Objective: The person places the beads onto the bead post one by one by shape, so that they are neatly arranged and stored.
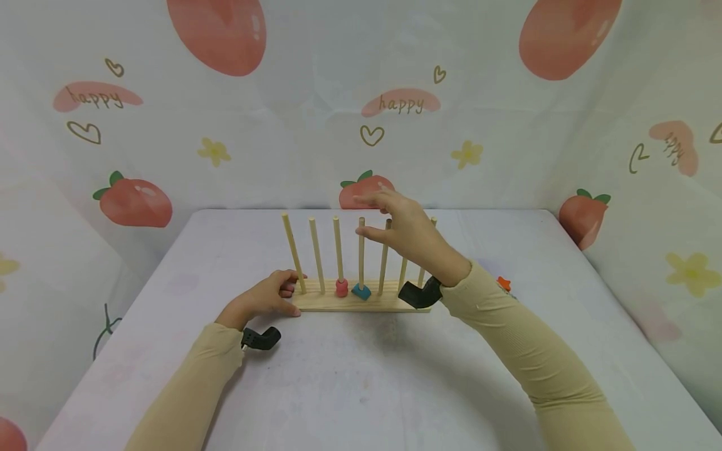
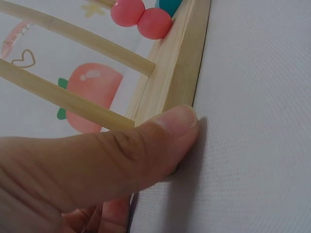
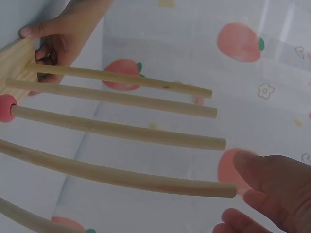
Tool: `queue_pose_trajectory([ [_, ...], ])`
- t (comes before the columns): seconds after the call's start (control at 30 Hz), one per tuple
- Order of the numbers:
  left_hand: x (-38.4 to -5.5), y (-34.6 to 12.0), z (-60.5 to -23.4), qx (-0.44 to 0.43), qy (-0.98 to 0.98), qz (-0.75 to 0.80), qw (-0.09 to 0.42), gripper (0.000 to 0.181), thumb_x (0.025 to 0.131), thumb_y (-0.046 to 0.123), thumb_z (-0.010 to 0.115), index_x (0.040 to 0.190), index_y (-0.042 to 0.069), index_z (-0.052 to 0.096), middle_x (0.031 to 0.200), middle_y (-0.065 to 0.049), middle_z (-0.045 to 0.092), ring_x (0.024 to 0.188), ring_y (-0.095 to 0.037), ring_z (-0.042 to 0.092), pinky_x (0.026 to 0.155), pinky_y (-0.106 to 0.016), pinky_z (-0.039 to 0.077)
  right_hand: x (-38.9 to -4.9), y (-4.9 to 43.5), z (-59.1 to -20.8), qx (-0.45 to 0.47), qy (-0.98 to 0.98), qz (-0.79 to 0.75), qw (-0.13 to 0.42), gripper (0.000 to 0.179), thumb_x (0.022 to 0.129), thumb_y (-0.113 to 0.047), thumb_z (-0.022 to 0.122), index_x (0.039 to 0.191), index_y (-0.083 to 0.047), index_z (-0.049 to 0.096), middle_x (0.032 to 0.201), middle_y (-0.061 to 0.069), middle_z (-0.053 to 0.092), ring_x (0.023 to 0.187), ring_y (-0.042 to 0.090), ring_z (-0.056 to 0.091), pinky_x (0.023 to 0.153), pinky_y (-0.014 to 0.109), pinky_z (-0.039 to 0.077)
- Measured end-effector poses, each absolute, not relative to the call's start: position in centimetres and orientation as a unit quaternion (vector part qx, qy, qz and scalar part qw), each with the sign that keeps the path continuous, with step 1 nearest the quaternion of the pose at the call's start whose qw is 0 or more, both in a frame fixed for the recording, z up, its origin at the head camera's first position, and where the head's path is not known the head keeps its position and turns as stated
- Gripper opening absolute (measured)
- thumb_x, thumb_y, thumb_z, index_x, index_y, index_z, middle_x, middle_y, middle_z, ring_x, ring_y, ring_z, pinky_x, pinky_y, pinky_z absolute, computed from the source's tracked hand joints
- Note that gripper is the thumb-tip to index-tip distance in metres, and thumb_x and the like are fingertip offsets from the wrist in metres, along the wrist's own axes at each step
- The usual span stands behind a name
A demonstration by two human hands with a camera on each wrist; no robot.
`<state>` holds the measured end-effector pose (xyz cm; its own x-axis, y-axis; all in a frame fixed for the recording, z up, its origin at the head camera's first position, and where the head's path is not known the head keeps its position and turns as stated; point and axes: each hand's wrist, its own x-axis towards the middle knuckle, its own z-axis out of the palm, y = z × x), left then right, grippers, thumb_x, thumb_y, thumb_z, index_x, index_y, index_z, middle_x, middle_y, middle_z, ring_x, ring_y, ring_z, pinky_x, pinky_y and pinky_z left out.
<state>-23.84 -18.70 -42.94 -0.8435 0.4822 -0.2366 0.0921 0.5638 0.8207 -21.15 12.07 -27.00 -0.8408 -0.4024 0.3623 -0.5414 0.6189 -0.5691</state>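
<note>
Pale cloth (image 1: 316, 125) printed with red fruit, yellow flowers and the word "happy" hangs behind a white-covered worktop (image 1: 338, 382). On it stands a wooden base (image 1: 333, 303) carrying a row of seven rods (image 1: 339, 250), some partly hidden by the person's right arm. A pink piece (image 1: 341, 288) with two rounded lobes sits at the foot of the third rod from the left, and a blue piece (image 1: 361, 292) at the foot of the fourth. The left hand (image 1: 269, 294) has its grip closed about the base's left end, thumb against the front corner. The right hand (image 1: 414, 228) is raised, its grip loose and empty, thumb and fingers apart just beside the fourth rod's top; whether they touch it cannot be told. Beyond the right sleeve (image 1: 507, 332) lies an orange piece (image 1: 504, 284), partly covered.
</note>
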Motion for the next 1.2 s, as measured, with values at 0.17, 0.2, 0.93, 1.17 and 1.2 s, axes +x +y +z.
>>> queue_pose_trajectory([
  [0.17, -23.8, -18.8, -42.9, 0.16, 0.858, 0.433, 0.224, 0.08, 0.069, 0.003, 0.084, 0.138, -0.002, 0.044, 0.129, -0.021, 0.038, 0.111, -0.029, 0.042, 0.098, -0.04, 0.041, -21.1, 12.3, -27.2, 0.283, -0.878, 0.367, 0.117, 0.049, 0.083, -0.019, 0.077, 0.129, -0.012, 0.061, 0.128, 0.003, 0.061, 0.112, 0.024, 0.058, 0.087, 0.036, 0.05],
  [0.2, -23.8, -18.8, -43.0, 0.156, 0.858, 0.435, 0.224, 0.08, 0.069, 0.003, 0.084, 0.138, -0.002, 0.045, 0.128, -0.021, 0.039, 0.112, -0.028, 0.042, 0.099, -0.041, 0.04, -21.1, 12.4, -27.3, 0.292, -0.871, 0.375, 0.126, 0.049, 0.083, -0.018, 0.077, 0.129, -0.012, 0.061, 0.128, 0.003, 0.062, 0.113, 0.023, 0.058, 0.09, 0.036, 0.049],
  [0.93, -23.8, -18.7, -43.0, 0.162, 0.855, 0.438, 0.224, 0.079, 0.07, 0.002, 0.083, 0.138, -0.003, 0.044, 0.13, -0.022, 0.039, 0.114, -0.029, 0.043, 0.1, -0.041, 0.04, -18.6, 18.7, -28.6, 0.366, -0.757, 0.461, 0.284, 0.072, 0.073, 0.015, 0.073, 0.137, 0.007, 0.043, 0.142, 0.018, 0.046, 0.133, 0.023, 0.043, 0.109, 0.034, 0.038],
  [1.17, -23.7, -18.7, -42.8, 0.168, 0.855, 0.437, 0.221, 0.079, 0.07, 0.002, 0.083, 0.138, -0.004, 0.044, 0.129, -0.023, 0.039, 0.112, -0.03, 0.043, 0.099, -0.039, 0.041, -17.5, 21.7, -29.7, 0.313, -0.78, 0.455, 0.294, 0.075, 0.071, 0.021, 0.071, 0.139, 0.003, 0.044, 0.141, 0.019, 0.047, 0.133, 0.016, 0.044, 0.108, 0.025, 0.036],
  [1.2, -23.7, -18.7, -42.8, 0.171, 0.855, 0.438, 0.221, 0.079, 0.07, 0.002, 0.083, 0.138, -0.005, 0.044, 0.129, -0.023, 0.039, 0.112, -0.029, 0.043, 0.099, -0.039, 0.041, -17.4, 22.1, -30.0, 0.304, -0.785, 0.452, 0.294, 0.075, 0.071, 0.021, 0.071, 0.139, 0.002, 0.044, 0.141, 0.018, 0.048, 0.132, 0.015, 0.044, 0.108, 0.023, 0.036],
])
